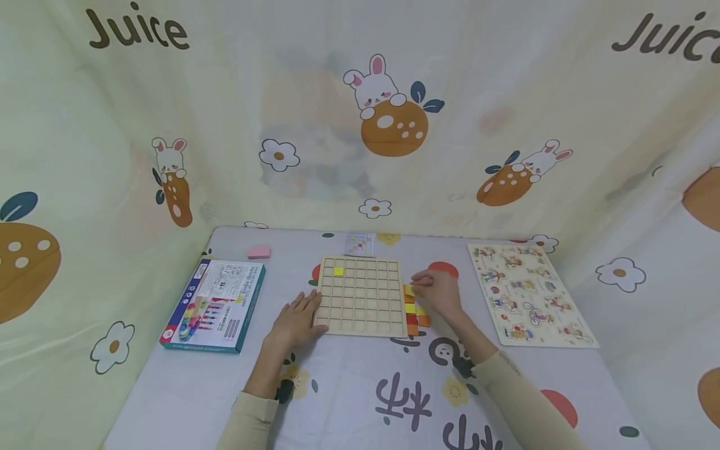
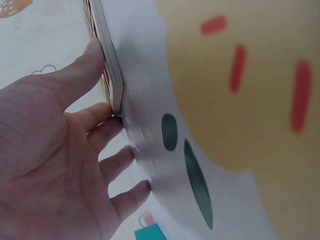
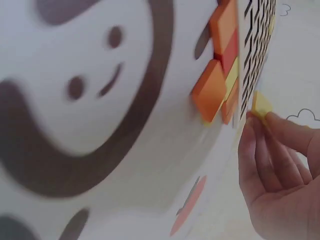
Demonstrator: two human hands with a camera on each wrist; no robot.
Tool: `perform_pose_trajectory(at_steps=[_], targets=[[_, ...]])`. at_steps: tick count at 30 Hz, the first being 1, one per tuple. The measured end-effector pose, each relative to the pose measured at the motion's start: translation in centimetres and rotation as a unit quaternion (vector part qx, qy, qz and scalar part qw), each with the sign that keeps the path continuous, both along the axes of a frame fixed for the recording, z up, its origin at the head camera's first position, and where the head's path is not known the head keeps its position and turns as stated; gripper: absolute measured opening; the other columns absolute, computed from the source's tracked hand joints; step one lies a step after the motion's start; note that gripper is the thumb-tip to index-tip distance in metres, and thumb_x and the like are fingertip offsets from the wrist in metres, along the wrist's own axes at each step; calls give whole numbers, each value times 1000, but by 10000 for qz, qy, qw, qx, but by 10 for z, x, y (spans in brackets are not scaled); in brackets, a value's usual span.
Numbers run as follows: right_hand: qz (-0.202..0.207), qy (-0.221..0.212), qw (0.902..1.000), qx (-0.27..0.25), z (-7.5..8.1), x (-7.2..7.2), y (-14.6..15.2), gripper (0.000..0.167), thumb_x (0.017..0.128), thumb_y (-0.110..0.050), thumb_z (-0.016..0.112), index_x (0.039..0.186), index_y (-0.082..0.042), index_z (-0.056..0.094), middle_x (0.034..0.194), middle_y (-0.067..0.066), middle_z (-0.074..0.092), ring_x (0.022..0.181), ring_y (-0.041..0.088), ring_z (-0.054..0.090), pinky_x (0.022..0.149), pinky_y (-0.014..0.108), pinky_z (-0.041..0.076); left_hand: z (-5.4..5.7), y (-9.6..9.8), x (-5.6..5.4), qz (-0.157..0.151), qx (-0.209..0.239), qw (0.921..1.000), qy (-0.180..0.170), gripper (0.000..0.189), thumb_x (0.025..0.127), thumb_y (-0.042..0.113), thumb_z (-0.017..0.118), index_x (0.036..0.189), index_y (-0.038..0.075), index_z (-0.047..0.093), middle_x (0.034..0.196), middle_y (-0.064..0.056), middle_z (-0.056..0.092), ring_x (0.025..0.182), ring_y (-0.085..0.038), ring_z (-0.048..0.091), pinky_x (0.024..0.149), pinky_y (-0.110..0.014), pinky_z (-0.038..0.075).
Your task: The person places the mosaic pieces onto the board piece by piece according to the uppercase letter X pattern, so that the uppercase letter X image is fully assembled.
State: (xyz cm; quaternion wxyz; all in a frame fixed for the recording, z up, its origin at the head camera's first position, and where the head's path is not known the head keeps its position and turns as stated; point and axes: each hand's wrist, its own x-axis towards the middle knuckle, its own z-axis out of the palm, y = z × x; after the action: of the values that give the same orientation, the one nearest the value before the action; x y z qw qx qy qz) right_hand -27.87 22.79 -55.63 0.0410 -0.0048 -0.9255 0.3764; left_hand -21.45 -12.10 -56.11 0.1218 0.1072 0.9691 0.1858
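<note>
A wooden grid board (image 1: 362, 303) lies in front of the person, with one yellow square tile (image 1: 339, 271) in a cell near its upper left corner. The left hand (image 1: 296, 323) rests at the board's lower left corner, thumb along the near edge and fingers spread beside the left side. At the board's right side, the right hand (image 1: 440, 292) pinches a yellow tile (image 3: 261, 104) between thumb and fingertips. Close below that hand, orange, red and yellow tiles (image 1: 412, 320) lie stacked and scattered along the board's right edge; an orange one (image 3: 210, 90) leans on others.
A small card with a coloured grid pattern (image 1: 360, 244) touches the board's far side. To the left are a boxed toy set (image 1: 216, 306) and a pink block (image 1: 259, 252). On the right lies a picture puzzle board (image 1: 531, 297). A printed curtain (image 1: 315, 75) hangs behind the table.
</note>
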Motion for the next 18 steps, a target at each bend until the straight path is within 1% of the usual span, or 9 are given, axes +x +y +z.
perform_pose_trajectory(at_steps=[3,6,8,10,15,18], targets=[[59,-183,9996,-227,3,-6,-9,23,90,-16,84,111,-9,78,97,5,80,93,23,78,84,37,63,0,-1,0,7,-5,10000,-5,85,98,44,71,165,12,30,172,-9,26,159,-36,20,127,-60,20],[62,-439,9977,-512,2,-12,-18,27,89,-20,86,113,-11,78,94,1,80,92,19,78,81,31,62,0,-1,0,5,-2,10000,-9,85,98,44,71,165,12,30,172,-9,27,159,-36,20,127,-60,21],[81,-513,9967,-621,2,-16,-23,28,89,-21,86,114,-11,78,93,-2,80,92,17,78,79,28,60,0,-1,0,-2,17,10000,11,85,98,44,71,165,11,31,172,-9,27,159,-36,20,127,-61,21],[118,-501,9959,-738,1,-20,-28,28,88,-20,87,114,-11,78,92,-2,80,91,16,77,78,29,59,0,-1,0,-11,27,10000,25,84,98,44,71,165,11,31,171,-10,27,159,-37,21,126,-61,22],[276,-428,9932,-1044,3,-27,-40,27,86,-16,88,110,-9,79,91,-1,80,89,18,78,84,36,62,1,1,0,27,44,10000,5,84,98,43,72,165,11,31,172,-10,27,159,-37,20,127,-61,21],[338,-448,9919,-1139,1,-32,-48,27,86,-17,88,111,-9,78,91,-1,80,89,17,78,84,35,62,2,1,1,56,45,10000,-10,85,98,43,72,165,12,31,172,-9,27,159,-37,20,127,-61,20]])
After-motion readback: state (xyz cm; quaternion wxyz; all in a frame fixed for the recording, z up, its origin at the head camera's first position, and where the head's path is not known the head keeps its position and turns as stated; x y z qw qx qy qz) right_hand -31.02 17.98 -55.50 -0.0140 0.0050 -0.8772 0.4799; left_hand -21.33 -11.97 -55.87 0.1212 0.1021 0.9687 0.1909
